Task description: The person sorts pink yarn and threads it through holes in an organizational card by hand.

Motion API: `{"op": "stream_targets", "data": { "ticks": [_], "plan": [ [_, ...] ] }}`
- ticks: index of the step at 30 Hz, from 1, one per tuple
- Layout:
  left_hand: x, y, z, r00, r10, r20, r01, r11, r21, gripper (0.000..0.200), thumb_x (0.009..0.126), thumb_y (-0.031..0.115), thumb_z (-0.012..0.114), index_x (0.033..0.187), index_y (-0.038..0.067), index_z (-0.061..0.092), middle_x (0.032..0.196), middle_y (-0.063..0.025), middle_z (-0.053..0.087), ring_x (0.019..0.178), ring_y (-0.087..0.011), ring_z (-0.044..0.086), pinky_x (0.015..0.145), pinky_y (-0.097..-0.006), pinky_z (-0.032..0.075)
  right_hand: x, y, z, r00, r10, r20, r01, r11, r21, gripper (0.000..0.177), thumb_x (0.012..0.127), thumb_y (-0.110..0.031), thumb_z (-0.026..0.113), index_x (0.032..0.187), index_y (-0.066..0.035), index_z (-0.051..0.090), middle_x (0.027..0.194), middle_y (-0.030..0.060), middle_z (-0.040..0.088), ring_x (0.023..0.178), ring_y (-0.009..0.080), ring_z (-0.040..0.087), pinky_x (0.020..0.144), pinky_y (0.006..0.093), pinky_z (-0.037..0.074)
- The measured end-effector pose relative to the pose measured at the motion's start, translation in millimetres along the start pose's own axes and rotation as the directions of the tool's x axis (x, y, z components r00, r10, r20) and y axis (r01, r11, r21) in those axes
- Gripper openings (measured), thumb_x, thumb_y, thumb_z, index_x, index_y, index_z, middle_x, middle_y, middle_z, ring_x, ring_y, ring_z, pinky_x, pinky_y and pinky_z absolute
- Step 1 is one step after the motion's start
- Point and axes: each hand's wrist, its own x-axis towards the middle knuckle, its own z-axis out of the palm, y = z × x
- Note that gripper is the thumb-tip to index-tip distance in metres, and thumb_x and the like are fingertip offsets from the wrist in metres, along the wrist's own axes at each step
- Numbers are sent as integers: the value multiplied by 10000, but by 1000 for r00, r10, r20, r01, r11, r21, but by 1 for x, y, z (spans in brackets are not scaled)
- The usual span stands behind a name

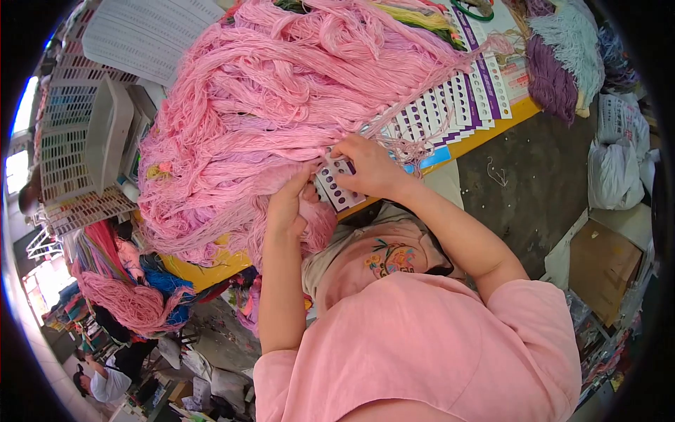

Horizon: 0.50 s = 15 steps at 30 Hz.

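A large heap of pink embroidery thread (281, 91) spreads over the table. My left hand (287, 200) is closed around a bunch of pink thread (318, 224), its fingertips at the left edge of a white punched card (330, 188). The card has a row of dark-looking holes and lies tilted near the table's front edge. My right hand (367, 167) is curled over the card's right side, the thumb against it. Its index fingertip meets the pink strands by my left fingertips. The exact grip on single strands is too small to make out.
More punched cards (450, 105) lie fanned along the yellow table edge (485, 136). Purple thread (552, 84) and pale blue thread (571, 46) hang at the right. Printed sheets (151, 35) and a plastic basket (67, 141) stand left. Another person (105, 380) is far off, lower left.
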Motion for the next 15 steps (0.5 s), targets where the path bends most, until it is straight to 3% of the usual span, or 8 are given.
{"op": "stream_targets", "data": {
  "ticks": [3, 7, 9, 10, 11, 13, 14, 15],
  "plan": [
    [-9, -2, -18, 963, 52, 264, 48, 932, -360, 184, 783, 109, 460, 941, 20, 489, 723, -28, 516, 454, -35, 343, 406, -160, 285, -2, 1, 7, 985, -67, -156, 64, 998, -28, 201, 624, -44, 502, 820, -15, 466, 716, 132, 479, 632, 265, 489, 565, 332, 394],
    [-5, 5, -24, 818, 153, 554, 144, 878, -456, 238, 788, 79, 424, 1011, 2, 451, 755, -45, 533, 446, -28, 367, 387, -155, 287, -2, -4, 5, 986, 126, -109, -115, 989, 95, 198, 624, 13, 486, 821, -5, 474, 701, 130, 517, 626, 229, 523, 559, 288, 410],
    [8, 1, -9, 922, -47, 385, 33, 999, 42, 236, 773, 88, 441, 991, 3, 462, 684, -38, 524, 437, -50, 399, 383, -156, 301, 0, -7, 5, 975, 160, -157, -123, 967, 225, 202, 624, 17, 483, 825, -5, 482, 704, 133, 519, 636, 224, 528, 564, 278, 412],
    [12, -3, 3, 979, -47, 196, -23, 940, 339, 181, 762, 125, 474, 906, 22, 507, 628, -29, 516, 441, -63, 410, 387, -167, 312, 1, -7, 5, 959, 203, -199, -124, 928, 353, 207, 623, 21, 479, 829, -4, 491, 707, 135, 520, 647, 218, 532, 569, 269, 414],
    [15, -6, 2, 978, -48, 201, -23, 940, 339, 181, 762, 125, 474, 906, 22, 507, 628, -29, 516, 441, -63, 410, 387, -167, 312, 0, -5, 6, 960, 219, -174, -157, 937, 312, 223, 623, 25, 477, 843, -6, 502, 722, 122, 529, 662, 233, 532, 577, 288, 418],
    [24, -14, -3, 973, 90, 214, -196, 809, 555, 170, 753, 190, 511, 831, 40, 527, 603, -34, 511, 466, -72, 437, 384, -184, 323, 0, 4, 14, 965, -47, -257, 34, 998, -56, 217, 625, -28, 522, 842, -12, 506, 736, 97, 521, 683, 248, 524, 586, 320, 414],
    [4, 8, 2, 996, -72, 46, 33, 815, 579, 225, 745, 253, 536, 833, 45, 524, 616, -41, 520, 493, -88, 467, 384, -203, 336, -1, -2, 13, 988, -8, -156, -27, 976, -216, 272, 601, -124, 579, 854, -47, 516, 785, 76, 494, 722, 256, 508, 605, 364, 393],
    [-3, 11, -2, 999, -14, -30, 26, 889, 457, 241, 742, 270, 542, 831, 47, 523, 628, -48, 525, 487, -91, 468, 374, -203, 338, -2, -10, 13, 991, 20, -129, -62, 941, -332, 305, 584, -166, 594, 862, -68, 518, 804, 77, 479, 737, 254, 502, 611, 373, 383]
  ]
}}
